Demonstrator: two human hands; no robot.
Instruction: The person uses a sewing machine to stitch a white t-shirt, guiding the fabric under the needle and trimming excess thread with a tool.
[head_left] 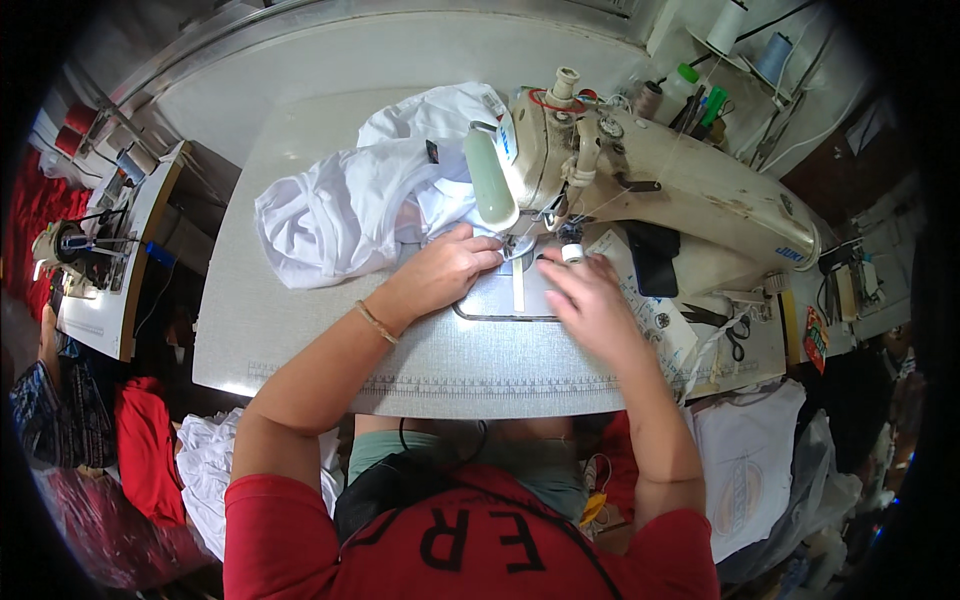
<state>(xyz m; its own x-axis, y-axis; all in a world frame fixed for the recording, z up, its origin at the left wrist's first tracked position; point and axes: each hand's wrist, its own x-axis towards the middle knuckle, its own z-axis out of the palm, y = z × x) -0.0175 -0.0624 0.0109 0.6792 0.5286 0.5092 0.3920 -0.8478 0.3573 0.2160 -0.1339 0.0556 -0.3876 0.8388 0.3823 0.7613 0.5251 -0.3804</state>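
Observation:
A white garment (335, 205) lies bunched on the sewing machine table, left of the needle area, and one edge of it runs under the machine head. My left hand (452, 268) is closed on that edge, its fingertips pressed together close to the presser foot (517, 246). My right hand (596, 305) hovers over the machine bed just right of the presser foot, slightly blurred. Its thumb and fingers are apart, and I see no cloth in them. The cream sewing machine (650, 165) reaches across from the right. A small white spool (572, 253) stands beside my right fingertips.
A black phone (655, 262) and black scissors (738, 338) lie right of my right hand. Thread cones (727, 25) stand on a rack at the back right. Another sewing machine (75, 245) is at the far left. White cloth (745, 460) hangs below the table's right side.

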